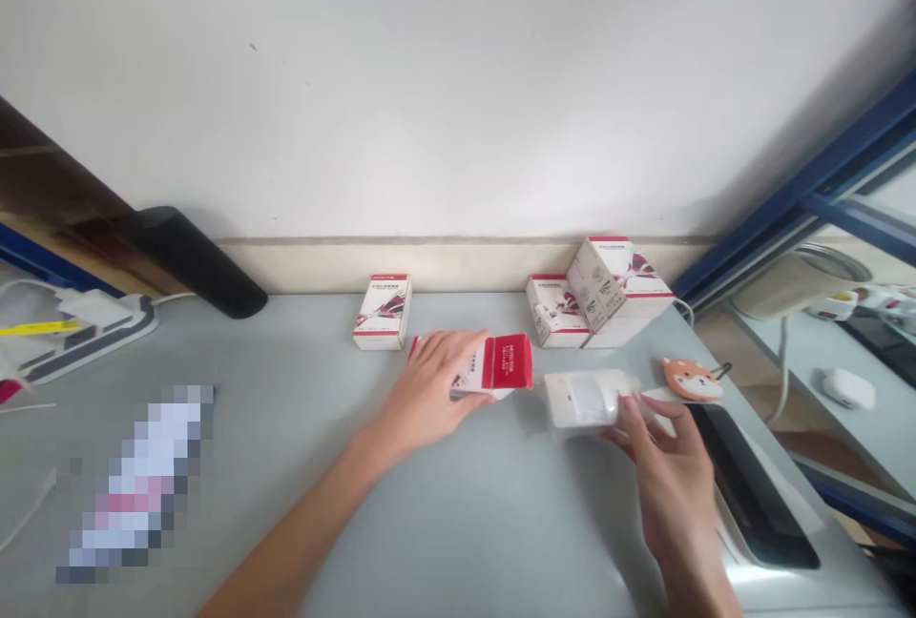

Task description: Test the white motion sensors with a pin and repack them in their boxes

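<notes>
My left hand (pixel 433 389) is wrapped round a red and white box (pixel 507 362), which lies on its side near the middle of the grey table (pixel 458 523) with its red end facing right. My right hand (pixel 662 456) pinches the right end of a white plastic device in clear wrapping (pixel 583 399). The device is just right of the box's red end, with a small gap between them. My left fingers cover much of the box.
A small box (pixel 383 313) stands behind on the left, stacked boxes (pixel 608 294) behind on the right. A fox-shaped item (pixel 693 380) and a dark-topped device (pixel 759 484) lie at right. A black cylinder (pixel 197 260) and a power strip (pixel 100 337) are at left.
</notes>
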`<state>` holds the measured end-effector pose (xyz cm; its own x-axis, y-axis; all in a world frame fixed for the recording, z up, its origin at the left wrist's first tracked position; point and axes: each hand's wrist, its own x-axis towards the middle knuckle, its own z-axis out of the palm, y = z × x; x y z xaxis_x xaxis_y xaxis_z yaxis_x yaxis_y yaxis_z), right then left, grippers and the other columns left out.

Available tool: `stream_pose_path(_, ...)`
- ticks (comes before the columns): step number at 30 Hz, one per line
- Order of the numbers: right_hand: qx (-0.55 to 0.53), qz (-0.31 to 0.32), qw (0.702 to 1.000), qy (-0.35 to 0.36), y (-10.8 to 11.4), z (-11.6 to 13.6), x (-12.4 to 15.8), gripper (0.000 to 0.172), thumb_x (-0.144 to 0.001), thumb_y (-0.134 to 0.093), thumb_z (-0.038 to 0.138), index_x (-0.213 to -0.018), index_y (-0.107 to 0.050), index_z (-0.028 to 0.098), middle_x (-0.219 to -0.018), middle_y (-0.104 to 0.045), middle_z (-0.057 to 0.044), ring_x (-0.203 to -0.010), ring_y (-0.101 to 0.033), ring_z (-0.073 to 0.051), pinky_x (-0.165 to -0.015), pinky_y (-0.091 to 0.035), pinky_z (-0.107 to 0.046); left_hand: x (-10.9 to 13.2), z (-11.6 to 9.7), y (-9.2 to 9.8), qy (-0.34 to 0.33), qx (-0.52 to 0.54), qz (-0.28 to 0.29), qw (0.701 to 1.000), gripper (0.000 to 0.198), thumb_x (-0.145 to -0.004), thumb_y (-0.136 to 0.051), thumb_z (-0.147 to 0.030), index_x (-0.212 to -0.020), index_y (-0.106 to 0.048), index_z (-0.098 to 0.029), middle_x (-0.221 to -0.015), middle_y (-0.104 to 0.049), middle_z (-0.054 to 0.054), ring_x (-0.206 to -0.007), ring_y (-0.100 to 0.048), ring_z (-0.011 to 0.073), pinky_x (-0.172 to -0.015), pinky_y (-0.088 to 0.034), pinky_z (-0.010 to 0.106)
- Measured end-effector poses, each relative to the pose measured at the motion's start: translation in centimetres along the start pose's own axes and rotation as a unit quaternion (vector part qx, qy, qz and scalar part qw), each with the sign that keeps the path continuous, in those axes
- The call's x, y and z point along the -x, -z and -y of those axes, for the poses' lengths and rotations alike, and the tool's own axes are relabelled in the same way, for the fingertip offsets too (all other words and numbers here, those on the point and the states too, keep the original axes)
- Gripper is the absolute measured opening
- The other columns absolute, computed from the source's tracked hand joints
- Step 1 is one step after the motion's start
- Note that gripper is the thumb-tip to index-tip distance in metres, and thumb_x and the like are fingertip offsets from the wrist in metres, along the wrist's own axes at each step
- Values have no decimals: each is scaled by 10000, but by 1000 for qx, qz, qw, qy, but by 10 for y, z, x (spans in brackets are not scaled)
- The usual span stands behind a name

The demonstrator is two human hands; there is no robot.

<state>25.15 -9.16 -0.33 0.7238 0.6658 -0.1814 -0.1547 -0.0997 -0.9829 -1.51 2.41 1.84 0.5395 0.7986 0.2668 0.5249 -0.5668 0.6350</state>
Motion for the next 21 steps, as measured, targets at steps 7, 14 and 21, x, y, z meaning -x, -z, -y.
stream_pose_path(7,-4,70,996,48,-35,37,24,474,-764,-901,512,-1031,-661,202,-959,-782,-63,-638,-715,-167,-623,-625,-323,18,-6,14,81,152,-9,985,819,-868,-826,-457,-1574,-415,-403,-1574,-502,110,-1278,-578,332,-917,-558,404)
stream_pose_path(14,-2,81,992,92,-39,72,20,453,-739,-918,497,-980,-700,182,-882,-771,-67,-591,-688,-169,-522,-603,-317,16,0,15,52,158,-25,986,815,-868,-828,-361,-1567,-412,-406,-1575,-509,106,-1261,-589,322,-899,-553,392)
stream_pose_path(21,-2,105,987,122,-51,79,19,402,-773,-900,472,-974,-692,193,-935,-778,-67,-607,-692,-155,-552,-610,-312,17,0,13,23,137,-28,990,795,-849,-831,-323,-1544,-447,-364,-1522,-543,123,-1270,-576,343,-812,-560,360)
